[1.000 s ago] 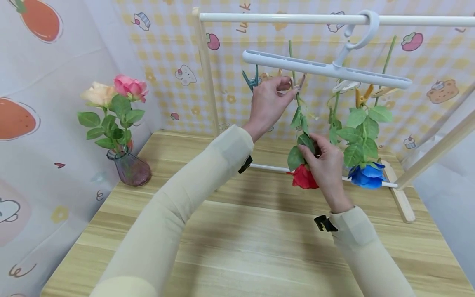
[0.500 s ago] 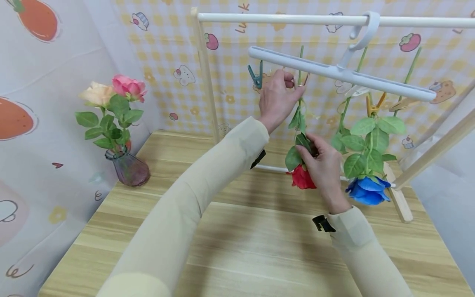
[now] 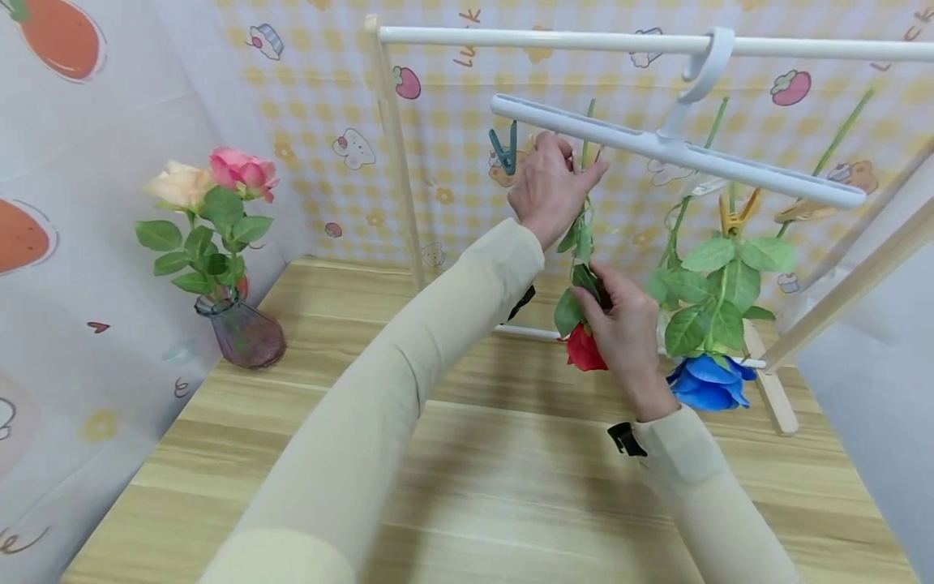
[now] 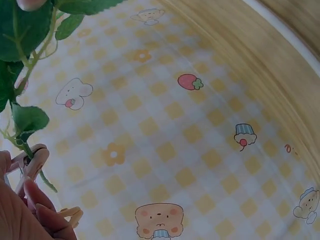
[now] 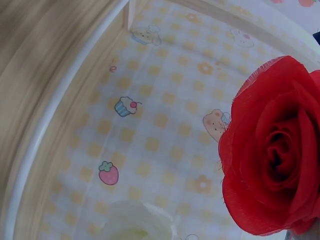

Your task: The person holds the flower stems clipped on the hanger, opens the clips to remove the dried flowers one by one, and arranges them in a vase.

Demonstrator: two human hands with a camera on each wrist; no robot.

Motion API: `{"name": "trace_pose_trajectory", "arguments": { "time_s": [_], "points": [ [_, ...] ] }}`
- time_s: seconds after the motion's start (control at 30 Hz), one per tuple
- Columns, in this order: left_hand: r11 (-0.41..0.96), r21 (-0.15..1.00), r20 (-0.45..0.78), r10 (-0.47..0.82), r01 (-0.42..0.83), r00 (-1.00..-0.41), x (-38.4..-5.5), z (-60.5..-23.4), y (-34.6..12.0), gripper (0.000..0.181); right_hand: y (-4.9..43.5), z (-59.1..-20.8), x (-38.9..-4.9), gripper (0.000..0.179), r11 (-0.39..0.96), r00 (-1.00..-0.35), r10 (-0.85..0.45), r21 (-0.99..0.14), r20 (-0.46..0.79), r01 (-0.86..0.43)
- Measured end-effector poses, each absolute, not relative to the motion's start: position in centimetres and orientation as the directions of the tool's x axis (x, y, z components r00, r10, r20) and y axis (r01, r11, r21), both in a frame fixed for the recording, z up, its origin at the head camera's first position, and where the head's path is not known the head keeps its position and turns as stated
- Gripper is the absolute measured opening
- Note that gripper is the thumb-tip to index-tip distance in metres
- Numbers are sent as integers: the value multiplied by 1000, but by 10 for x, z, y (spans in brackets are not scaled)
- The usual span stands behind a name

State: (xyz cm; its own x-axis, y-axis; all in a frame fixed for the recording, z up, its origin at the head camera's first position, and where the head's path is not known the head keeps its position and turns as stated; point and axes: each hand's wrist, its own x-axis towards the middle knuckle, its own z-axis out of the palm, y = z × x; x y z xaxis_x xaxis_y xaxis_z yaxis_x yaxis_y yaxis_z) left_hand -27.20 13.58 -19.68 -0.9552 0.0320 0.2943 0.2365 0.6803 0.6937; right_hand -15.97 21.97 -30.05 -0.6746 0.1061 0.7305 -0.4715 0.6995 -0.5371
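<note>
A red rose point(image 3: 586, 349) hangs head down under the pale blue hanger point(image 3: 620, 139). My right hand point(image 3: 623, 324) grips its stem among the leaves, just above the bloom. Higher up, my left hand point(image 3: 550, 182) pinches a pale clothespin point(image 4: 31, 167); the rose's stem runs through its jaws in the left wrist view. Fingers hide most of this clothespin in the head view. The bloom fills the right side of the right wrist view, where the right hand is mostly out of sight.
A blue rose point(image 3: 711, 381) hangs from a yellow clothespin point(image 3: 737, 215) at the right. A dark green clothespin point(image 3: 505, 150) dangles left of my left hand. The hanger hooks over a white rail point(image 3: 547, 37). A purple glass vase point(image 3: 250, 337) with two roses stands at left on the wooden table point(image 3: 474, 487).
The hanger has swung: its right end dropped and moved right, carrying the blue rose lower and nearer. Both hands keep their holds; my left hand shifted slightly right. The view turned a little.
</note>
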Motion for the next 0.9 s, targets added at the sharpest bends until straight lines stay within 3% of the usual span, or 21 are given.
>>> {"name": "trace_pose_trajectory", "arguments": {
  "time_s": [0.5,0.9],
  "points": [
    [690,669,333,56,278,-941,-273,-198,136,34,218,-301,-155,31,710,-661,60,-497,748,-498],
    [670,646,434,70,365,-898,-274,-197,134,26,217,-295,-152,28,693,-729,109,-578,675,-432]
  ]
}}
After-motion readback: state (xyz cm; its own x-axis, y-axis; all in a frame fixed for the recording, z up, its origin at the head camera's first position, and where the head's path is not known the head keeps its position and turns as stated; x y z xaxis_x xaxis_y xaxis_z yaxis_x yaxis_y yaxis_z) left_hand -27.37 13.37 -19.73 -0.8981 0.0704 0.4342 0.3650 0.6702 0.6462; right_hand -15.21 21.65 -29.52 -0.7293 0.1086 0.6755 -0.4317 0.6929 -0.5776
